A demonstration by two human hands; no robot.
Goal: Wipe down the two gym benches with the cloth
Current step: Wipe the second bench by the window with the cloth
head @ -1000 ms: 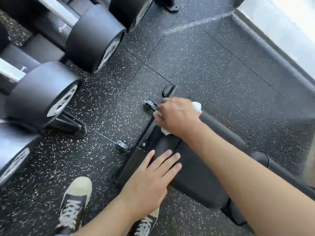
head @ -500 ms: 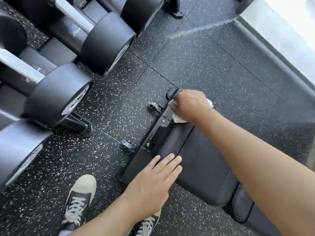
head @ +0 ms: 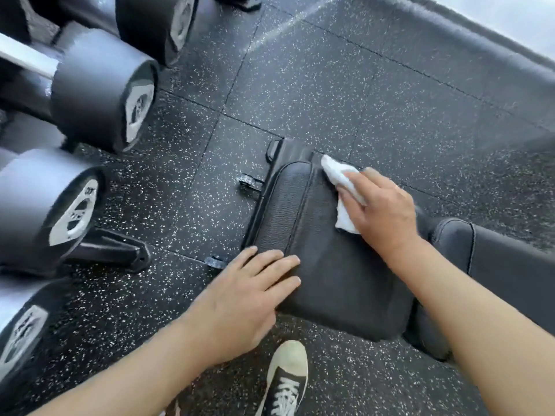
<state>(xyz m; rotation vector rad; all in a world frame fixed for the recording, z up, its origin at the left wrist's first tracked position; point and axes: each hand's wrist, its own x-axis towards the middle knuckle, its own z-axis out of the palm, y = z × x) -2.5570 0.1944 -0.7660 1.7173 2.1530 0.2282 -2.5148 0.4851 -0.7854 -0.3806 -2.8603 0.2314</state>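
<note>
A black padded gym bench lies low over the floor, its seat pad [head: 315, 250] in the middle and its back pad [head: 510, 259] running off to the right. My right hand [head: 381, 211] lies flat on a crumpled white cloth [head: 336, 172] and presses it onto the seat pad's far right edge. The cloth sticks out past the fingertips and below the thumb. My left hand [head: 246, 298] rests flat, fingers straight, on the pad's near left corner. Only one bench is in view.
Large black dumbbells [head: 102, 94] sit on a rack along the left, with a rack foot [head: 120, 256] on the speckled rubber floor [head: 360, 85]. The bench's metal frame and wheels [head: 249, 181] poke out at its far end. My shoe [head: 285, 382] stands below the pad. A wall base [head: 480, 34] runs at the upper right.
My right hand has slid the cloth from the bench's end frame onto the seat pad's right side, fingers now flatter. The left hand stays on the pad. The view has shifted.
</note>
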